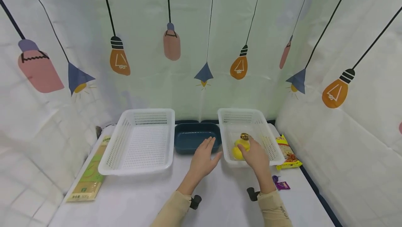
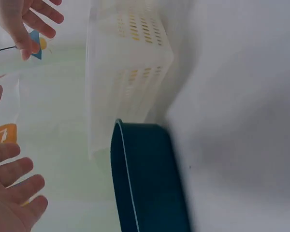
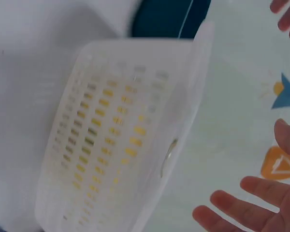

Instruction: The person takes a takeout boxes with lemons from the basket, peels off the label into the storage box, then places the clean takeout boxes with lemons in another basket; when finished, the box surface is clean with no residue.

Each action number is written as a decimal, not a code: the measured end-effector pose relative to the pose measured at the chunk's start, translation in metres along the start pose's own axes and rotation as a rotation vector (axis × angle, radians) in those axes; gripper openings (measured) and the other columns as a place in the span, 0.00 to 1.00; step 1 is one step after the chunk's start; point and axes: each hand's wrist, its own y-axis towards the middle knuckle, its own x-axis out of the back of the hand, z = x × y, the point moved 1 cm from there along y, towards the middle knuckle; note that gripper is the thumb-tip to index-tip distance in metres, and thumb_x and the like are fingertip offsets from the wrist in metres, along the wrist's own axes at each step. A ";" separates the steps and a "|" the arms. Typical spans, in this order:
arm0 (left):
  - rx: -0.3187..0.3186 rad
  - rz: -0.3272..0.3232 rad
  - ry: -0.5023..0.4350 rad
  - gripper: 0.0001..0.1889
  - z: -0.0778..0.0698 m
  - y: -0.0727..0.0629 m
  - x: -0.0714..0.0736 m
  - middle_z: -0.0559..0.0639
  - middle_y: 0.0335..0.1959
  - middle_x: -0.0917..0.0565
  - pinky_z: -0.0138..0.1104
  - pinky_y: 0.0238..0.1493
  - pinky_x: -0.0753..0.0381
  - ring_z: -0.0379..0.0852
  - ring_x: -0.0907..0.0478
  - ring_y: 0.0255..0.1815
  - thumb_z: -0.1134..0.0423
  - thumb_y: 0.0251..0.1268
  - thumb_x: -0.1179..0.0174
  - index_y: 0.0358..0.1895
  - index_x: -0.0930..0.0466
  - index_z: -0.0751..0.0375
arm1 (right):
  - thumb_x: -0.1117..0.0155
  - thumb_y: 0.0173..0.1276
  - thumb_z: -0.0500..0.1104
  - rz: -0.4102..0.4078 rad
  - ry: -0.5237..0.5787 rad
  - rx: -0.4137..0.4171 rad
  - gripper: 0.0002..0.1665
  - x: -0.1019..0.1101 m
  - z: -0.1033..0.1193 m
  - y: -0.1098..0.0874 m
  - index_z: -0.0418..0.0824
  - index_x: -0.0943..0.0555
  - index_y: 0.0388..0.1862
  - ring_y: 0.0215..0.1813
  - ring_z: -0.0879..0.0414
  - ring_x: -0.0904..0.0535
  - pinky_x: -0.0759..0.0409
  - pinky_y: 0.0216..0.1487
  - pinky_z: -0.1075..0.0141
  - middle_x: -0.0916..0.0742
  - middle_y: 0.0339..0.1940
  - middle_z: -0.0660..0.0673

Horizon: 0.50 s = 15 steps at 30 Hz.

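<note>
My right hand (image 1: 258,155) hovers over the right white basket (image 1: 273,143), its fingers spread and holding nothing in the right wrist view. Inside that basket lie yellow round fruits (image 1: 237,153), partly covered by the right hand, and a small black-and-gold item (image 1: 244,136) beside its fingertips. Yellow shows through the slots of the basket wall (image 3: 101,125) in the right wrist view. My left hand (image 1: 202,160), fingers straight and thumb apart, is above the near edge of a dark teal bin (image 1: 186,136). Nothing is in its grasp in the left wrist view.
A larger white basket (image 1: 141,146) stands on the left, with a green-and-gold packet (image 1: 89,174) along its outer side. To the right lie a yellow snack bag (image 1: 288,153) and small purple wrapped pieces (image 1: 282,185). A printed curtain (image 1: 201,97) closes off the back.
</note>
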 end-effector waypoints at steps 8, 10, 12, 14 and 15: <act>0.052 0.120 -0.152 0.34 -0.013 0.014 -0.027 0.56 0.74 0.30 0.51 0.73 0.30 0.56 0.32 0.75 0.40 0.73 0.50 0.74 0.35 0.57 | 0.50 0.73 0.66 0.135 -0.004 -0.112 0.49 0.011 -0.033 0.018 0.34 0.44 0.78 0.72 0.26 0.34 0.30 0.66 0.33 0.33 0.74 0.26; 0.045 0.140 -0.196 0.33 -0.019 0.018 -0.033 0.56 0.73 0.29 0.51 0.73 0.29 0.55 0.31 0.74 0.42 0.73 0.49 0.73 0.34 0.59 | 0.51 0.73 0.66 0.165 -0.004 -0.137 0.50 0.014 -0.042 0.023 0.33 0.45 0.78 0.72 0.25 0.35 0.30 0.66 0.32 0.33 0.74 0.24; 0.047 0.162 -0.233 0.33 -0.025 0.023 -0.038 0.57 0.73 0.28 0.51 0.73 0.29 0.55 0.31 0.74 0.42 0.73 0.49 0.72 0.33 0.60 | 0.51 0.73 0.65 0.189 -0.019 -0.152 0.49 0.018 -0.048 0.028 0.32 0.46 0.78 0.71 0.24 0.35 0.30 0.65 0.32 0.34 0.74 0.23; 0.045 0.180 -0.260 0.33 -0.031 0.028 -0.041 0.58 0.72 0.27 0.51 0.73 0.29 0.56 0.30 0.74 0.43 0.73 0.48 0.72 0.33 0.61 | 0.50 0.74 0.64 0.217 -0.028 -0.159 0.49 0.022 -0.052 0.034 0.30 0.46 0.78 0.71 0.24 0.35 0.31 0.66 0.32 0.34 0.73 0.21; 0.047 0.191 -0.266 0.33 -0.034 0.031 -0.043 0.58 0.72 0.27 0.50 0.73 0.29 0.56 0.30 0.74 0.43 0.72 0.48 0.72 0.33 0.62 | 0.50 0.74 0.64 0.228 -0.034 -0.158 0.49 0.024 -0.054 0.038 0.29 0.46 0.77 0.71 0.24 0.35 0.31 0.67 0.33 0.35 0.73 0.21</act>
